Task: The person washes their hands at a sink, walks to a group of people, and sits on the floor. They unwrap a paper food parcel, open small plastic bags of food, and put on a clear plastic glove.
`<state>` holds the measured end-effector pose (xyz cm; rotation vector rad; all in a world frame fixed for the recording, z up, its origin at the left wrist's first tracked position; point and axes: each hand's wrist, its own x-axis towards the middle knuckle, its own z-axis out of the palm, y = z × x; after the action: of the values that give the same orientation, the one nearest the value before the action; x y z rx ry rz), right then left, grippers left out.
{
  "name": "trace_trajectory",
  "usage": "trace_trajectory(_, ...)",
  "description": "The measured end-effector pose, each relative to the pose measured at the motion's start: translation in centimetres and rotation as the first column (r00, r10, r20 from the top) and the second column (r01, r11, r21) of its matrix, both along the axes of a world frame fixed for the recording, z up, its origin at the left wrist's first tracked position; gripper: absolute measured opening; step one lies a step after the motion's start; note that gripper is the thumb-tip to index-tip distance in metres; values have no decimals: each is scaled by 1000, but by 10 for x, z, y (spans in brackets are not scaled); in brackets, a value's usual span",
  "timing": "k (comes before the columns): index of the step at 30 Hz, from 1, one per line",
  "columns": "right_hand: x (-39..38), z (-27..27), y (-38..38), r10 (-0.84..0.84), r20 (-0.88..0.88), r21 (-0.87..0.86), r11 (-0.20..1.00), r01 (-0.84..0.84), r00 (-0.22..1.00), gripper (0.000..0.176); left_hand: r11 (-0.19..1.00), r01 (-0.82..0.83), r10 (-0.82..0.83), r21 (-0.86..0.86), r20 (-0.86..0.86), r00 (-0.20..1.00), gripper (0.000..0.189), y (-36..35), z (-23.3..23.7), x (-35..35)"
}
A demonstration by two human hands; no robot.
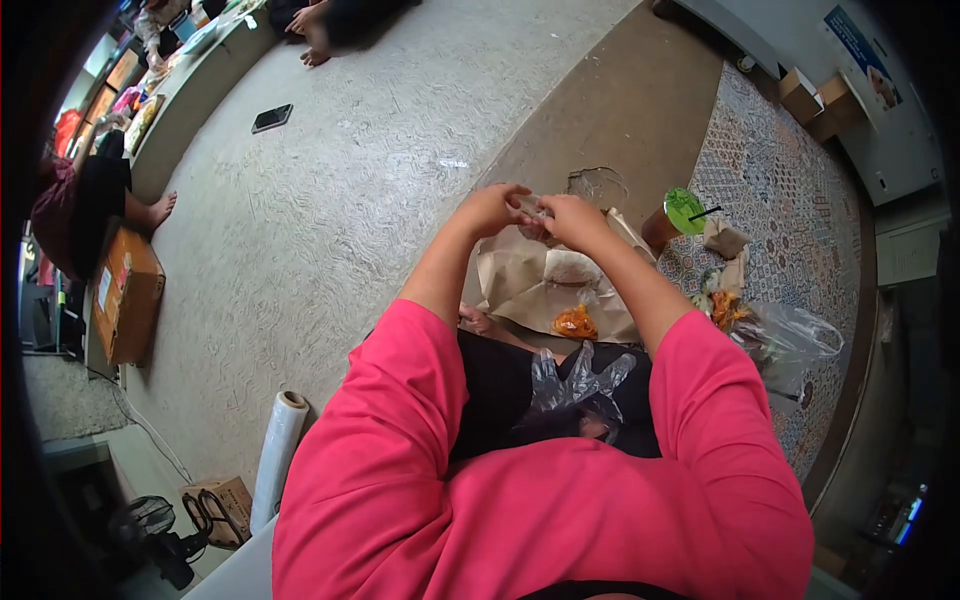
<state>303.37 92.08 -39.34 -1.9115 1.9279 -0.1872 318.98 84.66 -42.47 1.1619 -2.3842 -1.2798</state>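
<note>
Held out over the brown paper (pixel 505 275), my left hand (pixel 492 209) and my right hand (pixel 574 219) are close together, fingers curled inward. Between them is a small piece of crinkled clear plastic (pixel 533 211), and both hands grip it. Whatever it contains is too small to make out. On the paper below lie a whitish wrapped item (pixel 571 267) and a small clear bag of orange food (pixel 575 322). A clear plastic glove (pixel 578 378) rests across my lap, on the dark trousers.
Right of the paper stand a drink cup (pixel 660 228) with a green top and black straw, a crumpled paper piece (pixel 725 238) and a clear plastic bag (pixel 795 340). A plastic roll (pixel 278 445), carton (pixel 128 295) and phone (pixel 272 118) are leftward. Other people sit near the counter.
</note>
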Motion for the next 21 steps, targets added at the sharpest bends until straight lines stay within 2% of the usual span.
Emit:
trace_trajectory(2, -5, -5, -3, 22, 152, 4, 1000, -22, 988, 33, 1000, 12, -10, 23, -62, 998, 36, 2, -3, -4)
trace_trajectory(3, -9, -9, -2, 17, 153, 5, 1000, -18, 988, 33, 1000, 8, -8, -7, -19, 1000, 33, 3, -5, -5)
trace_trajectory(5, -14, -8, 1, -60, 339, 54, 998, 45, 939, 34, 999, 14, -13, -35, 22, 1000, 29, 4, -6, -9)
trace_trajectory(7, -19, -7, 6, -94, 356, 28, 996, 90, 930, 34, 994, -37, 40, 105, -30, 999, 23, 4, -4, -9)
trace_trajectory(11, -33, -10, 9, -160, 381, 14, 986, 168, 910, 30, 986, -74, 77, 150, -16, 997, 21, 9, 6, -12)
trace_trajectory(14, -33, -2, 15, -174, 391, 8, 983, 186, 904, 25, 997, -45, 52, 62, -110, 993, 20, 14, 14, -14)
trace_trajectory(16, -31, 5, 19, -189, 374, -5, 979, 206, 908, 20, 970, 31, -51, -242, -77, 996, 18, 15, 16, -16)
trace_trajectory(17, -30, 4, 19, -190, 375, -5, 978, 207, 907, 20, 970, 33, -52, -242, -76, 996, 18, 14, 15, -16)
trace_trajectory(19, -30, 3, 21, -176, 356, -176, 952, 251, 918, 16, 934, -33, -6, -357, -108, 994, 18, 11, 16, -17)
trace_trajectory(20, -32, 1, 20, -177, 356, -176, 952, 252, 917, 16, 934, -32, -7, -357, -107, 994, 18, 13, 18, -17)
trace_trajectory(21, -36, -2, 19, -231, 444, -95, 948, 302, 866, 24, 969, -53, 21, -243, -134, 991, 17, 14, 19, -18)
